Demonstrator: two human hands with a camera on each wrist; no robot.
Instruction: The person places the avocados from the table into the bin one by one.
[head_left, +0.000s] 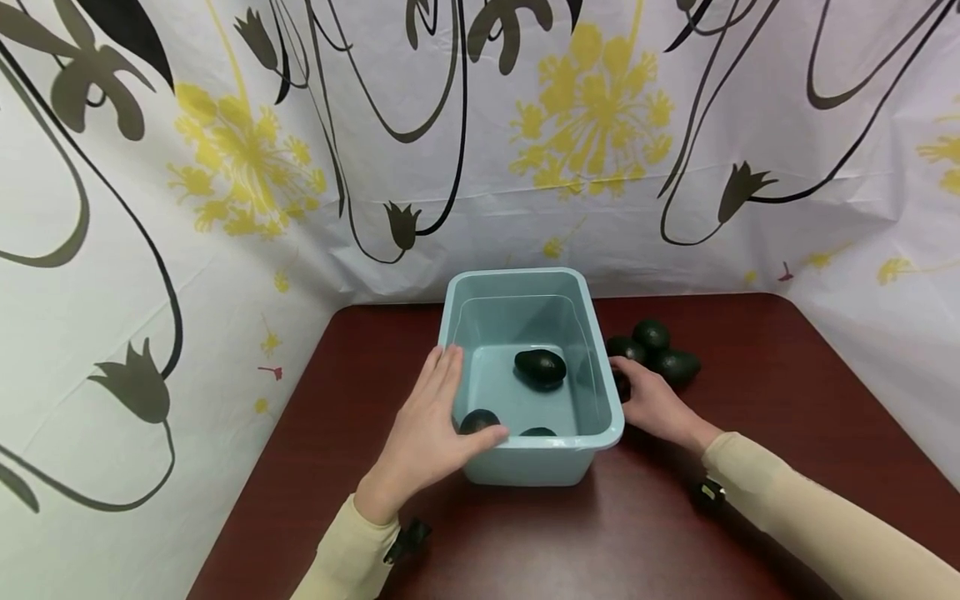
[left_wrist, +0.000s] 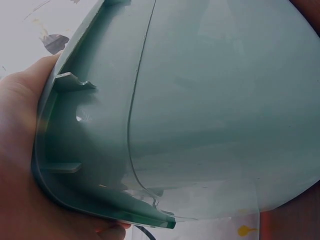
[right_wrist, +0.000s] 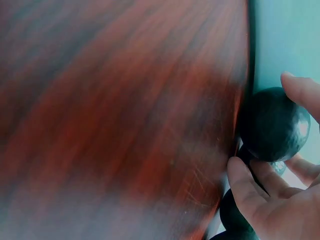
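A light blue plastic tub (head_left: 528, 467) stands on the table. My left hand (head_left: 423, 437) rests on its near left corner, fingers straight along the left rim and thumb lying over the front rim. Beside the tub's right wall, my right hand (head_left: 660, 406) holds a dark avocado (right_wrist: 274, 124) between thumb and fingers; in the head view the hand and rim partly hide it. Inside the tub lie three avocados: one in the middle (head_left: 540, 367), one at the near left (head_left: 480, 421), and one (head_left: 537, 432) mostly hidden by the front rim.
Just beyond my right hand sits a small cluster of avocados (head_left: 675, 367) on the dark red-brown table (head_left: 780, 467). A white curtain (head_left: 480, 167) with yellow, grey and black flower prints hangs behind the table and along its sides.
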